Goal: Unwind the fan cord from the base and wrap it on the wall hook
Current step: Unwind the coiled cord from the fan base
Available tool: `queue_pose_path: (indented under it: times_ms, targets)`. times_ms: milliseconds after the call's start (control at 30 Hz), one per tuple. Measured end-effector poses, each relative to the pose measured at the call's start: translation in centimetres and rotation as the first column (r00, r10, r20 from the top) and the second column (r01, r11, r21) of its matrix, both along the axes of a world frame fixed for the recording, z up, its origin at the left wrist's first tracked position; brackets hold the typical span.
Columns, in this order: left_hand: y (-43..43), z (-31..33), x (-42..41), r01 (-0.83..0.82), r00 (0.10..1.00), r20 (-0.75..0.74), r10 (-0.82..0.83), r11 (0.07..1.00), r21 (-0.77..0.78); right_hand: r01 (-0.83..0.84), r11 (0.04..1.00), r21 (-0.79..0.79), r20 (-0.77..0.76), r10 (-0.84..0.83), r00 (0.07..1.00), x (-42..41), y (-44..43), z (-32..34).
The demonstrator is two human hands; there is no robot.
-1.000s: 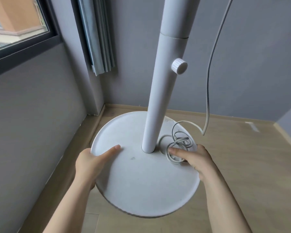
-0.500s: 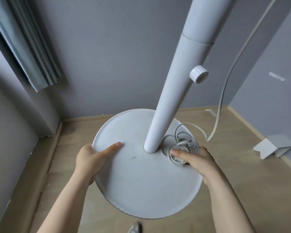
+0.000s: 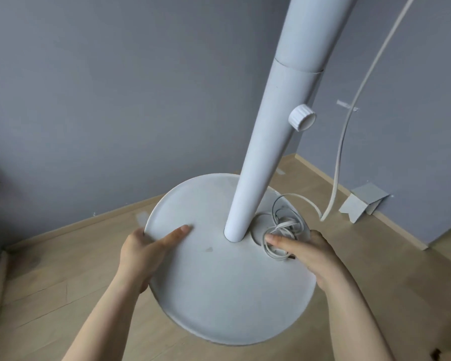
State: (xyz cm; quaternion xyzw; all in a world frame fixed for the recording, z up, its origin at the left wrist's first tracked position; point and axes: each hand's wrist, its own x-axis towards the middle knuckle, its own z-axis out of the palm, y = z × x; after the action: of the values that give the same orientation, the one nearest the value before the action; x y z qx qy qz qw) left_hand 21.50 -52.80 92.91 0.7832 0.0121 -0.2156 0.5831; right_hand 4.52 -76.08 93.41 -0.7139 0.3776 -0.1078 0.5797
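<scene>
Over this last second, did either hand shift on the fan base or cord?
Only the view swung right: window and curtain gone. The left hand stays clamped on the base rim, the right hand still on the coiled cord beside the pole.

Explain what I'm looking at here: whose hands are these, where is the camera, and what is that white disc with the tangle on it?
No machine here: a person wears a camera on the head, so you look down along both arms. The white disc is the base of a standing fan, resting on a wooden floor; the thick white pole rises from its middle, with a small knob on its side. The left hand grips the base's edge, thumb on top. The right hand grips the opposite edge, its thumb on the coiled cord lying beside the pole. From that coil the cord runs off up along the grey wall. No wall hook shows in this view.
</scene>
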Motion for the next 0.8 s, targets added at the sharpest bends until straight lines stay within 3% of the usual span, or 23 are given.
queue_pose_path:
  times_ms: [233,567,800]
  targets:
    - [-9.8,-1.0,3.1,0.04,0.999,-0.001,-0.04,0.999,0.014,0.1,0.991,0.087,-0.091,-0.092,0.992,2.3,-9.6,-1.9]
    - [-26.0,-1.1,2.6,-0.004,1.0,0.015,0.003,1.0,0.029,0.077,0.997,0.011,-0.071,-0.077,0.995,3.2,-26.4,-0.9]
    - [-34.6,-2.0,3.8,0.018,1.0,-0.022,-0.016,0.996,0.083,0.094,0.995,0.028,-0.159,-0.088,0.983,3.6,-34.9,-2.1]
